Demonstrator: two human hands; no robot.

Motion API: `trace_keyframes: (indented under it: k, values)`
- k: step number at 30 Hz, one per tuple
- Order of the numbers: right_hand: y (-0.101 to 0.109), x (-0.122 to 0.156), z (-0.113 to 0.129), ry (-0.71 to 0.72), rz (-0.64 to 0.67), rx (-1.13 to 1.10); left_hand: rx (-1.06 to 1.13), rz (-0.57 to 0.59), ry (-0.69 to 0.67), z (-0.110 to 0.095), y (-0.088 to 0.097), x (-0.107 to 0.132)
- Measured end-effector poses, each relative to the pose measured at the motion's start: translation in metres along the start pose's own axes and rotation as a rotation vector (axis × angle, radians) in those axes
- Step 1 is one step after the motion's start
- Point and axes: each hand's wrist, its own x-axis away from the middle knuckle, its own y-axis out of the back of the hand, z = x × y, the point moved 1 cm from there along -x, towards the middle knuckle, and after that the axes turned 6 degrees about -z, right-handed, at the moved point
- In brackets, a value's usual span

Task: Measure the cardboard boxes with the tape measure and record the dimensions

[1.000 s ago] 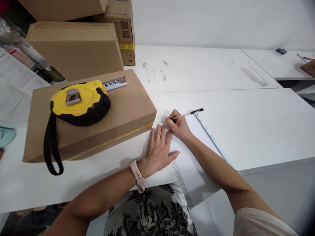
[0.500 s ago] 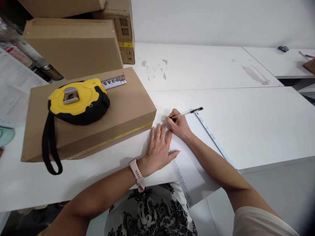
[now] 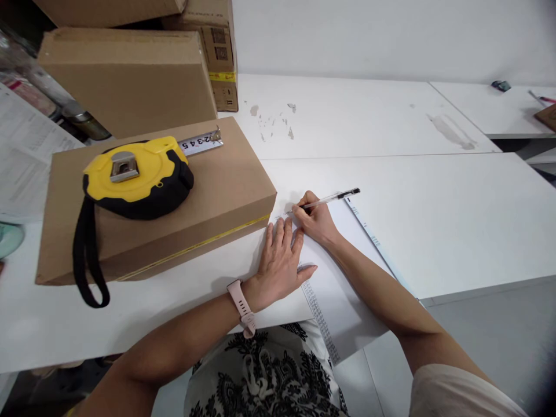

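Note:
My right hand (image 3: 317,219) grips a clear pen (image 3: 330,198) with a black cap end, its tip down at the upper left of a spiral notebook (image 3: 347,324). Small dark marks show on the page by the tip. Flat across the notebook's left edge lies my left hand (image 3: 282,260), fingers stretched and a pink watch band on the wrist. Left of my hands sits a closed cardboard box (image 3: 230,197) with yellow tape along its side. On top of it rests a yellow and black tape measure (image 3: 143,176), a short length of blade out and its black strap hanging over the front.
More cardboard boxes (image 3: 130,87) are stacked at the back left, near a propped printed sheet (image 3: 26,156). The white table (image 3: 443,214) has peeled patches towards the wall. A small dark object (image 3: 501,86) lies far right, and the table's front edge runs below my arms.
Almost nothing differs. The pen's upper end has shifted very slightly, and the view has moved a little; my left hand stays in place.

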Motion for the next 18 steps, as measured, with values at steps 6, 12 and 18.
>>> trace_keyframes:
  k: [6,12,18]
  values:
    - [0.0022,0.0010,-0.0001,-0.029,-0.035,0.024,0.019,-0.023,0.004,0.0001,-0.0013,0.0008]
    - [0.0016,0.0012,-0.0007,-0.022,-0.028,0.016,0.016,-0.004,0.005,0.0001,-0.0007,0.0002]
    - [0.0006,0.0010,-0.0014,-0.008,-0.020,0.003,0.006,-0.001,0.002,-0.0002,-0.0002,-0.0007]
